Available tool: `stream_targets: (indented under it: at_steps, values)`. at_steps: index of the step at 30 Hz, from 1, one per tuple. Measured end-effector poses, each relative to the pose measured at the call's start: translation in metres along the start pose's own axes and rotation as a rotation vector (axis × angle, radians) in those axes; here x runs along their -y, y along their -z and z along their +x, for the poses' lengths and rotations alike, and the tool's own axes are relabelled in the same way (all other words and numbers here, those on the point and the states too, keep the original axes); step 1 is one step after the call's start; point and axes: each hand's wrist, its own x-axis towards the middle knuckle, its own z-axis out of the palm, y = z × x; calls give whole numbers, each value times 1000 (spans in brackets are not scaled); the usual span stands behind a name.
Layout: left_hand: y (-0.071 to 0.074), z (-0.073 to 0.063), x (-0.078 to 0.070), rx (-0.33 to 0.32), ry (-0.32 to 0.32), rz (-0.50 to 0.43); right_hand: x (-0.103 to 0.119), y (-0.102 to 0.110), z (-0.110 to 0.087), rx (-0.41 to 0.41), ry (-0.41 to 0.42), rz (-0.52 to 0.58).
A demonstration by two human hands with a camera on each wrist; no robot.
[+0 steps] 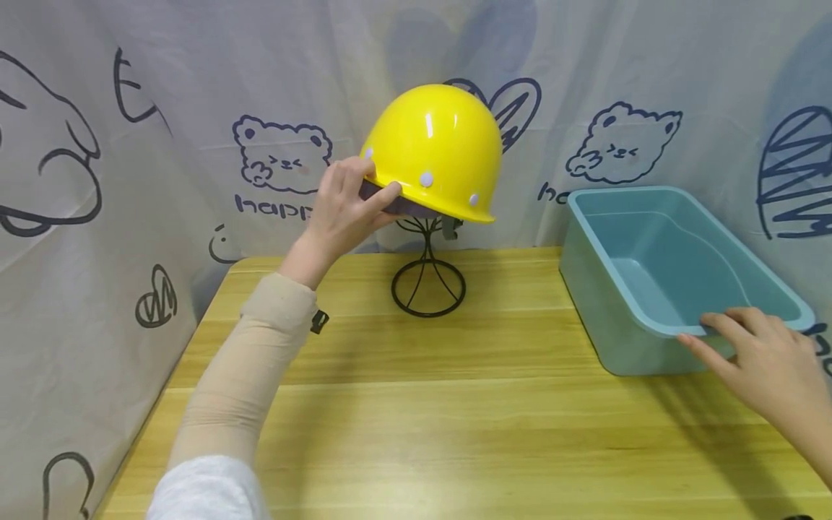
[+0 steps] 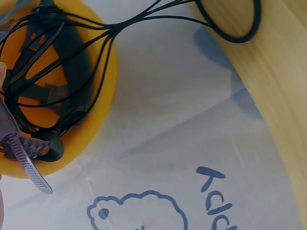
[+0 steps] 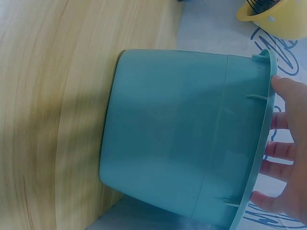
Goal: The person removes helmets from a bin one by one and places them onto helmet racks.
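Note:
A yellow hard hat (image 1: 434, 144) sits tilted over a black wire stand (image 1: 427, 289), its left side higher than its right. My left hand (image 1: 347, 198) grips the brim on the left side, with the thumb along the front edge. From below, the left wrist view shows the hat's dark straps (image 2: 74, 62) and a grey slotted adjuster strap (image 2: 29, 163), with the stand's wires reaching up inside. My right hand (image 1: 763, 357) holds the near rim of a blue-green plastic bin (image 1: 601, 310), its fingers over the edge and its thumb at the outer side.
The stand and bin are on a wooden table (image 1: 442, 433). Behind them hangs a pale cloth (image 1: 390, 43) with bear and heart drawings. A small black clip (image 1: 319, 321) shows beside my left wrist.

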Motion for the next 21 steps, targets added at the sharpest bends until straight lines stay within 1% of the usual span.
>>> stream_targets:
  at_steps: [9, 14, 18, 21]
  values:
    - [-3, -14, -4, 36, -10, -6, -1, -1, -1, -30, 29, -5]
    - [-1, -19, -6, 75, -19, -24, -1, -1, -2, -25, 28, -3]
    - [1, -21, -8, 108, -16, -31, -2, 0, -2, -32, 31, -6]
    - [3, -25, -8, 122, -25, -39, -1, 0, -2, -42, 37, -7]
